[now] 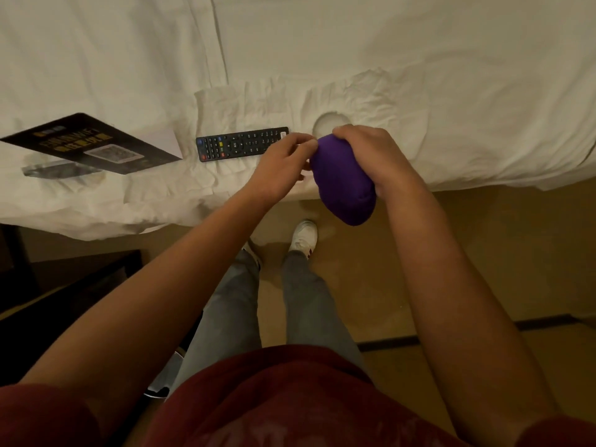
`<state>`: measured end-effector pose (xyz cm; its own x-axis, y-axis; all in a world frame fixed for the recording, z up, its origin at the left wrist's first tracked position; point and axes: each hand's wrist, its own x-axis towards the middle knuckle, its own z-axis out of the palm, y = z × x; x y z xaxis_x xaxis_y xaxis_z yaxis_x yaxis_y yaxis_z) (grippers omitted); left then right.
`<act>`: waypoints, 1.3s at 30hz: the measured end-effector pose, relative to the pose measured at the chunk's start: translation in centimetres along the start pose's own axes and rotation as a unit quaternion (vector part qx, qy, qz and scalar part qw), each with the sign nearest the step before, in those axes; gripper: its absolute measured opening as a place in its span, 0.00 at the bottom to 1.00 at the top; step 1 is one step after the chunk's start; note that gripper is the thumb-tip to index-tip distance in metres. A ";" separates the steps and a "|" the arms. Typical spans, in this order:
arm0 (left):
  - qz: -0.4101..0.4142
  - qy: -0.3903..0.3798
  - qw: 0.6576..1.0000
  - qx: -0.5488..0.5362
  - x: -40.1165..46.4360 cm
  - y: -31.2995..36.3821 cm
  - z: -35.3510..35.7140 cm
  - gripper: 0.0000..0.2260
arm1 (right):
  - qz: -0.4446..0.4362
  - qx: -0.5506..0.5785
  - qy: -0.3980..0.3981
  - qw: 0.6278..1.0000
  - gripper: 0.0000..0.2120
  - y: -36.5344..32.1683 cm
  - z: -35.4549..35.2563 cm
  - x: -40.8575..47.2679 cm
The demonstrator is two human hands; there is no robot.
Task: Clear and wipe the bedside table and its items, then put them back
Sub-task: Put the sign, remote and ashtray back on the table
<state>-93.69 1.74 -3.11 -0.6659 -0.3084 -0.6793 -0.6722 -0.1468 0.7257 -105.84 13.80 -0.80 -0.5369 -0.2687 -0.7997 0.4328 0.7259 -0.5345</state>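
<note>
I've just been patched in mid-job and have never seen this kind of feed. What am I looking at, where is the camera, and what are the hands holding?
There is no machine here: a person works with two bare hands. The single picture comes from a wide-angle camera on their head, looking down past a red shirt, grey trousers and white shoes to the floor.

Ahead is a bed with a rumpled white sheet. On it lie a long black remote control with coloured buttons and, farther left, a dark printed card in a clear stand.

The right hand has its grip curled over the top of a bunched purple cloth. The left hand pinches at the cloth's upper edge. Whether something is wrapped inside cannot be told.

The dark furniture at lower left may be the bedside table.
</note>
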 end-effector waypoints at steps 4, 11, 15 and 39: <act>-0.038 -0.087 0.980 -0.175 -3.1 -0.1 -2.6 0.16 | -0.050 0.030 -0.043 0.997 0.13 -1.3 2.0 -1.6; 0.015 -0.043 0.992 -0.120 -8.0 -2.3 -7.9 0.28 | -0.030 0.120 -0.149 0.981 0.20 -2.3 7.6 -4.1; 0.056 0.071 0.994 -0.064 -10.5 -3.0 -11.3 0.23 | -0.040 0.148 -0.179 0.972 0.24 -2.9 11.9 -5.7; 0.092 0.527 0.692 -0.484 -27.8 -15.9 -25.0 0.17 | -0.207 -0.217 -0.426 0.853 0.29 -5.0 39.2 -16.5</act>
<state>-56.44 -10.81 7.00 0.2382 -0.8453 -0.4782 0.2644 -0.4173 0.8694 -70.72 -10.24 4.36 0.2240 -0.7871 -0.5747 -0.0748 0.5740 -0.8154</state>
